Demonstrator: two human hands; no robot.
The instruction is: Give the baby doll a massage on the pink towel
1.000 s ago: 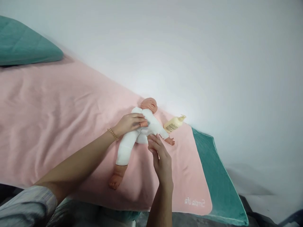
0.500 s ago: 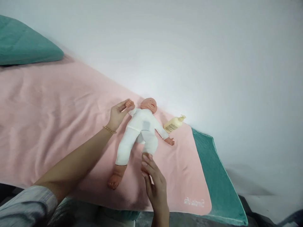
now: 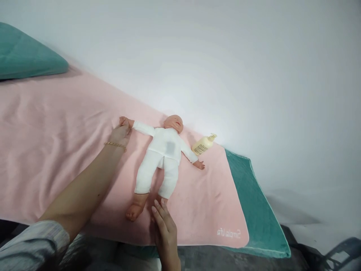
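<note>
A baby doll (image 3: 165,145) in a white cloth suit lies on its back on a pink blanket (image 3: 208,210), head toward the wall. My left hand (image 3: 122,136) is closed around the doll's wrist and hand, holding that arm stretched out to the left. At the doll's other side, my right hand (image 3: 166,229) is around the foot nearer the right, fingers over the ankle. That foot is mostly hidden behind my fingers. The doll's other foot (image 3: 135,209) lies bare on the blanket, and its other arm (image 3: 189,152) rests out to the right.
A pale yellow pump bottle (image 3: 204,144) lies tilted beside the doll, near the white wall (image 3: 254,94). A green cushion (image 3: 31,54) is at the far left. Green fabric (image 3: 254,207) shows beyond the blanket's right edge. A dark object (image 3: 344,254) stands at the lower right.
My left hand has drawn the doll's bent arm out straight to the left. My right hand has moved left and down, and the doll's raised, bent leg now lies straighter and lower.
</note>
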